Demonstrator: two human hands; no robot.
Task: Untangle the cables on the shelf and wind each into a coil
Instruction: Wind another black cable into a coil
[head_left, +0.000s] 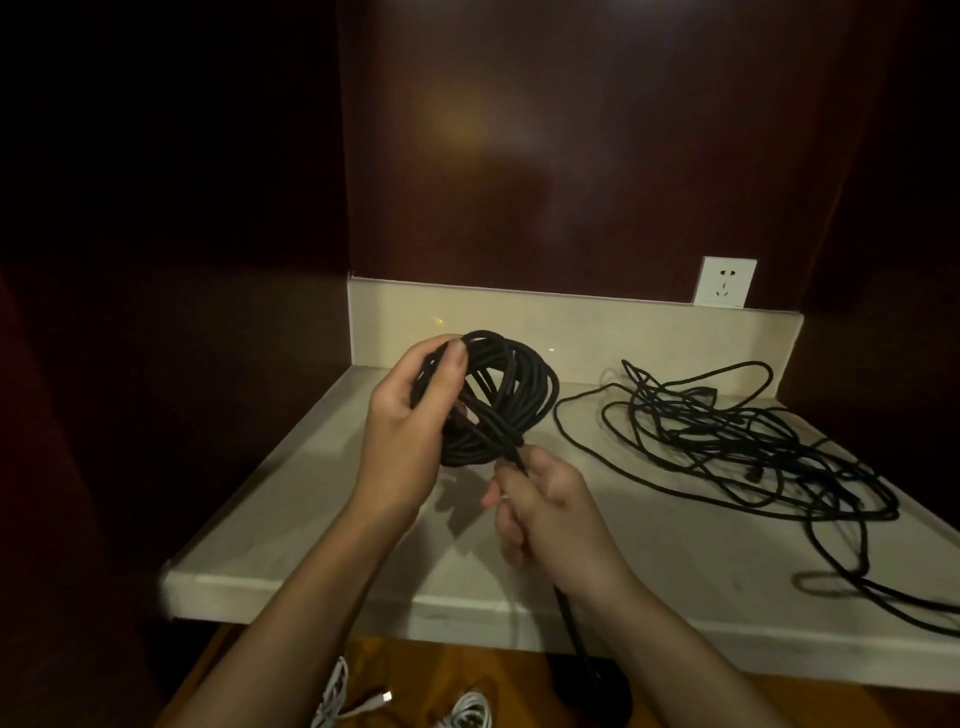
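My left hand (410, 426) grips a thick coil of black cable (511, 395), held upright above the pale stone shelf (322, 519), thumb pressed on the coil's top. Just below the coil, my right hand (540, 499) holds the loose strand of the same cable, which runs down past the shelf's front edge. A tangled heap of black cable (753, 441) lies spread over the right half of the shelf, with loops reaching the front right edge.
A white wall socket (724, 281) sits above the shelf's low back rim. Dark wood panels close in the left side and back. Below the shelf, white cables (467, 712) lie on a wooden floor.
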